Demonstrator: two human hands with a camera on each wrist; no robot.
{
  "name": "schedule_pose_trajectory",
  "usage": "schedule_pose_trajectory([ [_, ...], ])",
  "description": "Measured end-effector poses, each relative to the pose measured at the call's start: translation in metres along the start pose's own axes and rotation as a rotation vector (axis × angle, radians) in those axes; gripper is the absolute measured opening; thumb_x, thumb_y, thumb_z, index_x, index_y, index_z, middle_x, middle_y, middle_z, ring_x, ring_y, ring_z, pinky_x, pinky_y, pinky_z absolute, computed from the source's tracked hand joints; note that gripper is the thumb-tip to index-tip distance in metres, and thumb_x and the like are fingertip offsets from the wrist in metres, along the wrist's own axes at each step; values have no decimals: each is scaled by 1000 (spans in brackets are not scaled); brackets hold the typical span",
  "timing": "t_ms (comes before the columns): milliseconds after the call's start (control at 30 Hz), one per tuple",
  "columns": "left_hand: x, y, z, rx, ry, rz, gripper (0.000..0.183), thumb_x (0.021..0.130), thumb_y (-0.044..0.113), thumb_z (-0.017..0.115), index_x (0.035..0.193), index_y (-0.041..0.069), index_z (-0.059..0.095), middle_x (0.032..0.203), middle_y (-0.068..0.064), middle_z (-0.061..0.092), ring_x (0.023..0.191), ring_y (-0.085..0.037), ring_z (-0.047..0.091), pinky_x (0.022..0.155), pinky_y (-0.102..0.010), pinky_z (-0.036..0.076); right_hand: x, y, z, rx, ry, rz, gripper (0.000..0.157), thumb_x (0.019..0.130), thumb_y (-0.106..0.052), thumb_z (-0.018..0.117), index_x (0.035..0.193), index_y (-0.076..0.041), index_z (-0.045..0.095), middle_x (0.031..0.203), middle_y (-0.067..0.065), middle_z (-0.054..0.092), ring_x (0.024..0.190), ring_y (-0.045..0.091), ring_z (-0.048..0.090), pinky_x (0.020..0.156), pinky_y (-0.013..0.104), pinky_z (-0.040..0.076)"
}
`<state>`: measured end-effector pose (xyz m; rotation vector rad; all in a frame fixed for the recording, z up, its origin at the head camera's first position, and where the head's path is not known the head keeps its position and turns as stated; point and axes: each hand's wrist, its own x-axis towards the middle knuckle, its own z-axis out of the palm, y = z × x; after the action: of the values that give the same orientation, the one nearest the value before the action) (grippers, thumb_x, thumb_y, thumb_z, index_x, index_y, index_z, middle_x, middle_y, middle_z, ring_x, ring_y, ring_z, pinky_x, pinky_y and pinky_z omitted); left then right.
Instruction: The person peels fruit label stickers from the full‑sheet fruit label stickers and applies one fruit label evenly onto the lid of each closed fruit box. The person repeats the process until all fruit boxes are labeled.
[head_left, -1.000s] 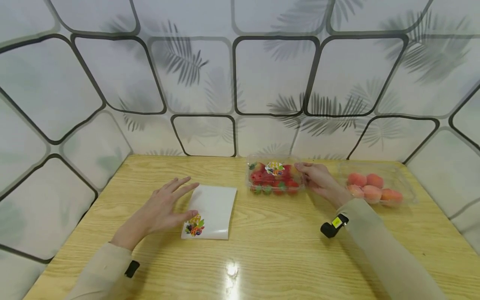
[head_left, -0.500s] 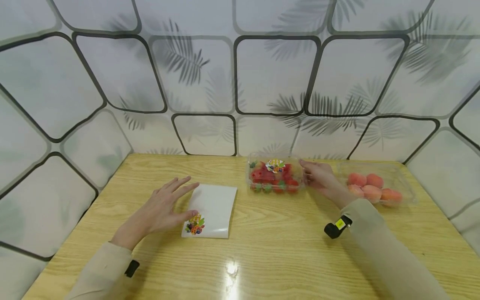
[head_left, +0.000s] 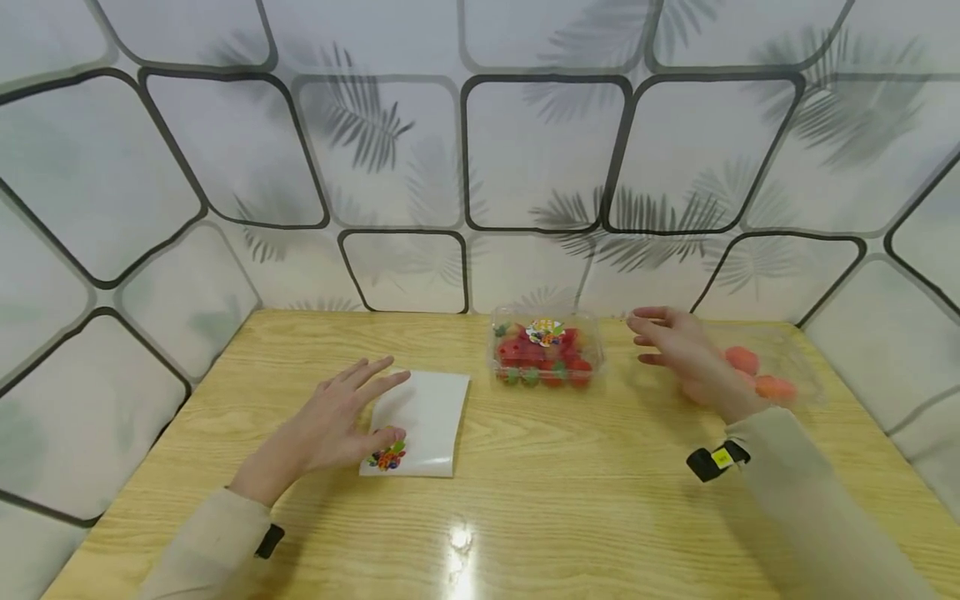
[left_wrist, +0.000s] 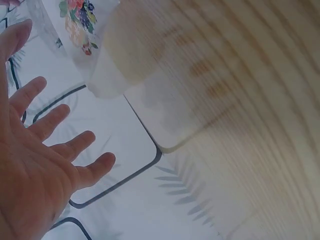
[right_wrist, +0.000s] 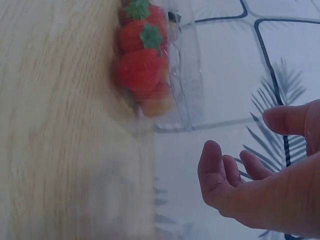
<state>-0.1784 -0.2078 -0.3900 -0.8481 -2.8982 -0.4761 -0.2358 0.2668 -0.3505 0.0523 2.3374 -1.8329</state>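
My left hand [head_left: 330, 425] hovers with spread fingers over the left part of a white sheet [head_left: 427, 417], which bears a colourful fruit sticker [head_left: 387, 457] near its lower left corner. In the left wrist view nothing lies in that hand [left_wrist: 45, 155]. A clear plastic box of strawberries [head_left: 543, 354] stands at the back of the table, with a fruit sticker [head_left: 545, 332] on its lid. To its right, apart from it, is my right hand [head_left: 682, 350], holding nothing. The right wrist view has its fingers loosely bent beside the strawberries [right_wrist: 142, 70].
A second clear box [head_left: 806, 375] with peach-like fruit [head_left: 776, 388] stands at the right, partly hidden behind my right hand and forearm. A patterned cloth wall [head_left: 547, 167] rises behind the wooden table [head_left: 562, 500].
My right hand has let go of the strawberry box's right side and moved right, towards the second box. The strawberry box stays in place, and the left hand has barely moved.
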Motion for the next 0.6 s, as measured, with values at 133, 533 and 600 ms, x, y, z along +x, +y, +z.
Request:
schedule_pose_trajectory([
  [133,2,6,0,-2,-7,12,71,93,54,69,155,27,46,164,-11,39,147,-50,37,104,-78,37,-1,-2,-9,-155,59,49,68,106,-39,51,157,2,30,150,21,44,109,10,56,85,26,58],
  [533,10,19,5,-20,-16,75,71,93,55,68,154,28,46,165,-8,38,147,-50,37,104,-76,37,-20,5,-43,-188,126,32,55,105,-39,55,149,-10,41,126,3,61,88,-2,60,75,21,58],
  [600,12,21,6,-22,-18,83,71,92,55,68,155,29,46,165,-7,37,147,-50,37,105,-76,37,-23,5,-48,-155,142,38,47,104,-38,57,143,-14,45,109,-10,60,81,-1,63,72,22,59],
])
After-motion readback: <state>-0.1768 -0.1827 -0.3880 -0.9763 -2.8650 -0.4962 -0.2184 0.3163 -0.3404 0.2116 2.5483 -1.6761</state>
